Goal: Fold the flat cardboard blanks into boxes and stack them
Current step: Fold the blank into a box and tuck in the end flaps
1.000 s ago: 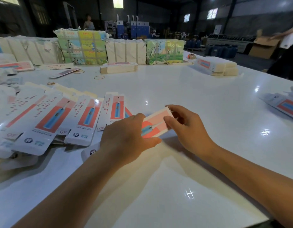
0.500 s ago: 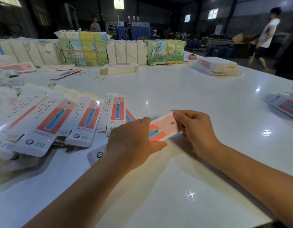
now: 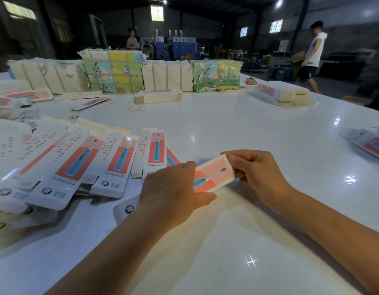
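Observation:
A long white toothbrush box [image 3: 214,175] with a pink and blue print lies across the white table [image 3: 237,128] between my hands. My left hand [image 3: 173,188] grips its middle and covers most of it; only its near end [image 3: 129,209] shows beyond my wrist. My right hand [image 3: 256,173] holds the far end, fingers curled over the end flap. A fan of flat printed blanks [image 3: 82,167] is spread on the table to the left. Folded boxes [image 3: 282,92] are stacked at the back right.
Wrapped bundles of paper stock [image 3: 120,73] line the table's far edge, with a small pile of blanks [image 3: 158,96] and loose rubber bands [image 3: 133,109] before them. More boxes [image 3: 369,143] lie at the right edge. A person [image 3: 312,54] walks behind the table.
My right hand's fingers have closed further over the box's far end, and the box has tilted slightly flatter. The person in the background has walked left.

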